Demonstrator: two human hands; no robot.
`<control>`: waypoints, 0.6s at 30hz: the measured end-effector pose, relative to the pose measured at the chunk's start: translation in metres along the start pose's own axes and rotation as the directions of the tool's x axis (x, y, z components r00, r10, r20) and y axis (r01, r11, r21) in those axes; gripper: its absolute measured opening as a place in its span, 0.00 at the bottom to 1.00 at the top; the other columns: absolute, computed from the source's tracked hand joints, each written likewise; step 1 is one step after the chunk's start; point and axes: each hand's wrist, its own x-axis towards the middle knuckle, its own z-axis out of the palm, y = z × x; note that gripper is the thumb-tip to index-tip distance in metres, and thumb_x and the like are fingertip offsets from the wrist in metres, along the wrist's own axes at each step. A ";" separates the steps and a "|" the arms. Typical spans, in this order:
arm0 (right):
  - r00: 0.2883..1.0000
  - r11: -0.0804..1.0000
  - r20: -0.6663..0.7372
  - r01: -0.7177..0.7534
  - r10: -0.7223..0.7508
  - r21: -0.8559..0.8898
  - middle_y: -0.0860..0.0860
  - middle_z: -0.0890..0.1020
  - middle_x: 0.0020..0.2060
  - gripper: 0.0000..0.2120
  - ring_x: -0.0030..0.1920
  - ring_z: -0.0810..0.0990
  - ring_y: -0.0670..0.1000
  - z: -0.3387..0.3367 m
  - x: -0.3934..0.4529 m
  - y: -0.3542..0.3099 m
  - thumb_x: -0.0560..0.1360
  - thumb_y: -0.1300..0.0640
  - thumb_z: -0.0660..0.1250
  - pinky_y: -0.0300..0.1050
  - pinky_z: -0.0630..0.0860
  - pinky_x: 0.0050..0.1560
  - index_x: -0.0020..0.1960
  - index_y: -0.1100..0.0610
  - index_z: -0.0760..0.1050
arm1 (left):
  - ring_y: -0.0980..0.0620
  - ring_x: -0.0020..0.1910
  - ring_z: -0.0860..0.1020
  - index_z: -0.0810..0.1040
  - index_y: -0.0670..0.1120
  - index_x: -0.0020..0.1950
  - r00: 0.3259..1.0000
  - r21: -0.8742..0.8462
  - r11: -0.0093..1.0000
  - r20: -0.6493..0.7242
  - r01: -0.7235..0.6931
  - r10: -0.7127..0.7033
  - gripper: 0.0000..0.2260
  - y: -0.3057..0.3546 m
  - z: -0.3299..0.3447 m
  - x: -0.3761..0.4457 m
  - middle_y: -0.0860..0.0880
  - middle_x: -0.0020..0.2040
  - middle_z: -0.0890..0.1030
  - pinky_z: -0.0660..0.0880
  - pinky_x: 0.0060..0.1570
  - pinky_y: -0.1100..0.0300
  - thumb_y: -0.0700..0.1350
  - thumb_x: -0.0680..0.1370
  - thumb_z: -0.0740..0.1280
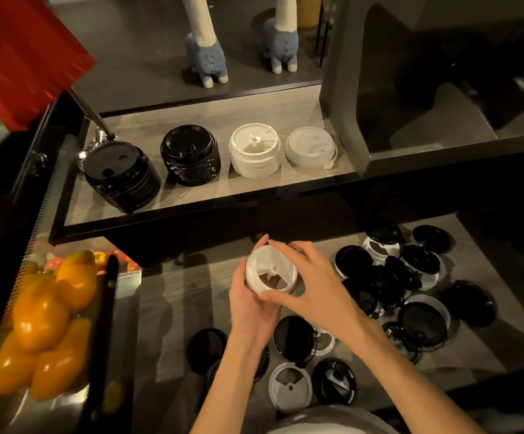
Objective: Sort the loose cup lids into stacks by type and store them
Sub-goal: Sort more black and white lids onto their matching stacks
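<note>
You hold a white lid (271,274) between both hands above the lower counter (166,311): your left hand (251,305) cups it from below, your right hand (309,277) pinches its rim from the right. Its match, the white stack (254,155) with the same spoked top, stands on the shelf (191,195) straight ahead, third from the left. It lies nearly in line with the lid and beyond it, so either hand looks about equally near

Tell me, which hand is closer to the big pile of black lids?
Right. The right hand is just left of the pile of black lids; the left hand sits farther left, behind it.
</note>
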 end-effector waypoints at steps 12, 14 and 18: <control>0.983 0.990 0.136 0.131 -0.124 -0.044 0.41 0.66 0.71 0.40 0.68 0.68 0.45 -0.028 0.022 -0.002 0.72 0.37 0.75 0.44 0.70 0.69 0.80 0.39 0.62 | 0.41 0.71 0.75 0.76 0.52 0.74 0.992 -0.080 0.991 0.073 0.111 -0.105 0.21 0.026 0.007 -0.001 0.40 0.73 0.76 0.77 0.61 0.46 0.53 0.87 0.51; 0.978 0.987 0.145 0.158 -0.151 -0.039 0.40 0.66 0.71 0.40 0.68 0.69 0.45 -0.034 0.025 -0.002 0.72 0.37 0.75 0.36 0.68 0.65 0.80 0.40 0.63 | 0.42 0.69 0.76 0.76 0.51 0.74 0.990 -0.045 0.991 0.071 0.124 -0.121 0.20 0.032 0.010 -0.001 0.40 0.73 0.76 0.80 0.56 0.47 0.52 0.88 0.51; 0.972 0.981 0.150 0.188 -0.179 -0.051 0.40 0.67 0.72 0.39 0.67 0.69 0.43 -0.043 0.031 -0.005 0.72 0.38 0.76 0.35 0.68 0.65 0.79 0.40 0.64 | 0.40 0.70 0.75 0.74 0.51 0.75 0.979 -0.063 0.982 0.110 0.179 -0.172 0.20 0.043 0.016 0.000 0.40 0.73 0.75 0.80 0.56 0.46 0.52 0.87 0.51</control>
